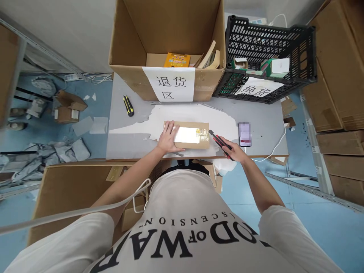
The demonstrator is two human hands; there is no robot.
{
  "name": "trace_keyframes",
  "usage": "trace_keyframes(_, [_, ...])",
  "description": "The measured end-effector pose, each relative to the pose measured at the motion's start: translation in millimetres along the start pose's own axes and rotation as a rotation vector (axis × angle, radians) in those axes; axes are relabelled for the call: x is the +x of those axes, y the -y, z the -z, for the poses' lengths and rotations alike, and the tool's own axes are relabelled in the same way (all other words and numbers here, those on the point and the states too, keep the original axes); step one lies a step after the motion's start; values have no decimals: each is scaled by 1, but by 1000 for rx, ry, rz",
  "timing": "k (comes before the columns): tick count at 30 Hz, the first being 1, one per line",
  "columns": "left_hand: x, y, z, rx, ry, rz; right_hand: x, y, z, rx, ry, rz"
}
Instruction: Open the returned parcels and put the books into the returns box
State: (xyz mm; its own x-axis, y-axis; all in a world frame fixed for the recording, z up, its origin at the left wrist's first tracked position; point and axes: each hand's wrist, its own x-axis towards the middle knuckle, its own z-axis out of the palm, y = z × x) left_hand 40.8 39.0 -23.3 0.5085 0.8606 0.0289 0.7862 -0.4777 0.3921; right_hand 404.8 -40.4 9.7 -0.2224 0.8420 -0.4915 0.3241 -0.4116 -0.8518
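Observation:
A small taped cardboard box (187, 146) with a white label lies on the table in front of me. My left hand (169, 139) rests on its left end, fingers spread over the top and the edge. In my right hand (233, 151) is a red and black box cutter (218, 141), its tip pointing at the right end of the box. The tip is at or close to the taped edge; whether it touches I cannot tell. A phone (245, 134) with a cable lies to the right of that hand.
At the back stand a large open carton (131, 77) with a yellow box (176, 60) inside and a black plastic crate (270, 43). A yellow and black box cutter (128, 105) lies at the table's left. Shelves with cartons (332, 110) flank the right side.

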Motion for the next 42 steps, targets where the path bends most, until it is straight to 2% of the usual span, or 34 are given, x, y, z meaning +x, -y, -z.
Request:
trace_keyframes(5, [0, 2, -2, -5, -1, -11, -12, -1, 4, -73, 61, 4])
trace_keyframes(14, [0, 5, -6, 3, -17, -33, -53, -32, -20, 90, 65, -100])
trace_keyframes(17, [1, 5, -5, -19, 5, -16, -60, -40, -22, 98, 38, -95])
trace_keyframes(19, [2, 3, -2, -45, 38, 10, -61, -45, -22, 119, -44, -73])
trace_keyframes(22, [2, 0, 5, -123, 93, 47, -54, -50, -28, 217, -275, -26])
trace_keyframes(24, [2, 5, 10, -219, 79, 83, -42, -48, -41, 336, -405, 15])
trace_keyframes(27, [6, 26, 12, -391, -103, 222, -16, -40, -74, 605, -485, 57])
trace_keyframes(29, [11, 47, 11, -537, -219, 389, 0, -33, -98, 791, -491, 59])
trace_keyframes(31, [17, 65, 11, -754, -182, 566, 13, -28, -116, 934, -481, 45])
trace_keyframes(33, [21, 75, 10, -977, -40, 660, 19, -25, -127, 1014, -474, 30])
trace_keyframes(36, [23, 73, 10, -1159, 99, 621, 21, -26, -131, 1047, -491, 37])
trace_keyframes(39, [20, 66, 10, -1215, 84, 562, 25, -28, -123, 1028, -500, 57])
trace_keyframes(42, [9, 66, 11, -1232, 27, 523, 39, -25, -103, 949, -521, 87])
